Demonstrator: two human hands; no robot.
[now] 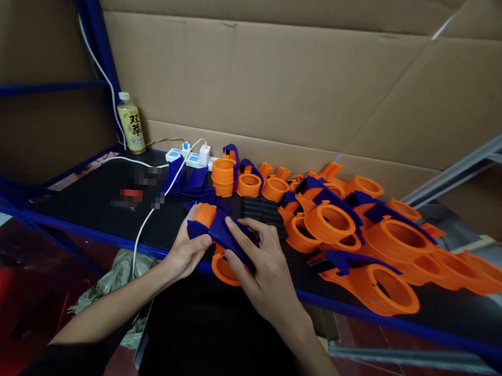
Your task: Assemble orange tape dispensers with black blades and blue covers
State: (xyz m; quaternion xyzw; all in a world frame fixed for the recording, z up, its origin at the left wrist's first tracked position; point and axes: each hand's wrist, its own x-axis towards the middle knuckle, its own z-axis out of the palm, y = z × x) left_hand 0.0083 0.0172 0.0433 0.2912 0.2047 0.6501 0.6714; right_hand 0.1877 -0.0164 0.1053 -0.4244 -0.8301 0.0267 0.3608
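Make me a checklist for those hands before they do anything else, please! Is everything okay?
1. Left hand gripping the orange-and-blue piece: ok, its thumb presses the end near the orange part.
2. Right hand touching that piece too: ok, its fingers lie across the blue part.
3. Underside of that piece sound: cannot tell, it is hidden.
4. White cable free of the left forearm: cannot tell, they meet in this view.
5. Bottle capped: ok, the cap is on.
6. Pieces on the right neatly lined up: not ok, they lie jumbled.
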